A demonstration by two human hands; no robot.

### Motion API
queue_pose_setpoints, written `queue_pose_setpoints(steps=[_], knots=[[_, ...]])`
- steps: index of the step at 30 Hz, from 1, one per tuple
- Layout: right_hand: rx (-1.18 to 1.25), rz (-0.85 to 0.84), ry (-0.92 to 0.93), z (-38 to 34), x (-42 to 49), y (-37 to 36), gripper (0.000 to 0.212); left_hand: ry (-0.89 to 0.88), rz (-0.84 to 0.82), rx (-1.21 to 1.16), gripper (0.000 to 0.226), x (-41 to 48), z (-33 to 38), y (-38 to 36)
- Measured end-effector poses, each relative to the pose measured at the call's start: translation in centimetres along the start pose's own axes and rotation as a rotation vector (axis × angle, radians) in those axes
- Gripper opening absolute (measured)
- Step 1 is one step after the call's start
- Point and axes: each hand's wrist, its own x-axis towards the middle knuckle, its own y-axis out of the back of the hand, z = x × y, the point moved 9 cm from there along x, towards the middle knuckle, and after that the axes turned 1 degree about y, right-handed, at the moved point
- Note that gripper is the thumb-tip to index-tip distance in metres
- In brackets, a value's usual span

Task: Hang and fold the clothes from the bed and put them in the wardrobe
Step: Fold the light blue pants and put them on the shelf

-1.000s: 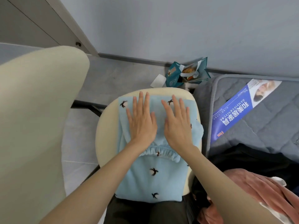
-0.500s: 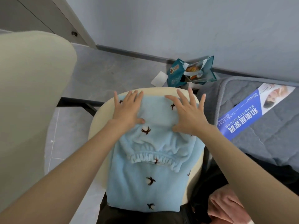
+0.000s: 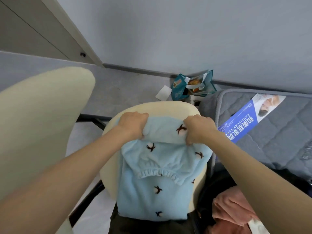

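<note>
Left hand and right hand: a second ago flat, palms side by side on middle of blue garment; then slid to far edge, fingers spread; now fingers curled, each gripping a far corner. Far edge of garment, earlier flat on cream cushion, now bunched into a raised fold between hands. Hands wider apart.

A blue and white label lying across the grey quilted mattress carries large white Chinese characters reading 和美居家, with HEMEIFURNITURE in smaller white capitals alongside (both appear upside down, and the label's near end is covered). A tiny dark word on its white end and the print on the teal bag are too small to read
</note>
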Motion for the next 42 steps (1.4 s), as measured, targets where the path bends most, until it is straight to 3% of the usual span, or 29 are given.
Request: queue_pose_setpoints(steps=[2,4,7,11,16,20,24,27,32,34,36,38,39,42], knots=[[-0.083,0.228,0.025,-0.2,-1.8,3.2,0.014,-0.023,-0.102,-0.064,0.057,-0.9,-0.3,1.8],[-0.110,0.374,0.012,-0.2,-3.7,5.9,0.018,-0.028,-0.042,-0.041,0.058,-1.5,-0.6,5.2],[-0.064,0.523,-0.019,0.7,-5.5,10.8,0.028,-0.027,0.187,-0.038,0.047,-2.8,-0.6,11.5],[-0.085,0.756,-0.067,2.1,-6.8,17.3,0.040,-0.013,0.488,-0.004,0.049,-4.1,-0.1,18.4],[-0.088,0.987,-0.135,2.2,-9.0,16.7,0.044,-0.091,0.871,0.181,0.048,-6.8,2.7,19.5],[-0.176,0.907,-0.056,0.8,-8.6,8.0,0.053,-0.185,0.929,0.245,0.026,-8.0,4.1,12.4],[-0.223,0.737,0.026,-0.2,-7.2,0.0,0.068,-0.227,0.739,0.194,0.044,-7.5,4.3,3.6],[-0.219,0.614,0.044,-0.6,-6.7,-3.7,0.068,-0.132,0.569,0.161,0.058,-6.9,3.7,-1.4],[-0.035,0.163,0.059,-1.3,-5.8,-9.3,0.054,0.037,0.182,0.099,0.061,-6.0,3.4,-6.7],[0.116,0.224,0.031,-1.4,-6.6,-7.9,0.042,0.045,0.196,0.004,0.047,-6.5,3.9,-5.7],[0.212,0.546,0.062,-1.2,-8.0,-4.4,0.031,0.009,0.423,-0.086,0.030,-7.6,4.7,-2.4],[0.211,0.826,0.109,-1.7,-9.4,-1.5,0.029,-0.044,0.686,-0.180,0.037,-8.5,5.5,0.2],[0.197,0.829,0.097,-2.0,-8.9,-1.0,0.034,-0.054,0.727,-0.228,0.047,-8.2,5.9,0.9],[0.159,0.573,0.006,-2.8,-5.2,-3.0,0.055,0.031,0.539,-0.255,0.062,-4.8,5.8,-0.8]])
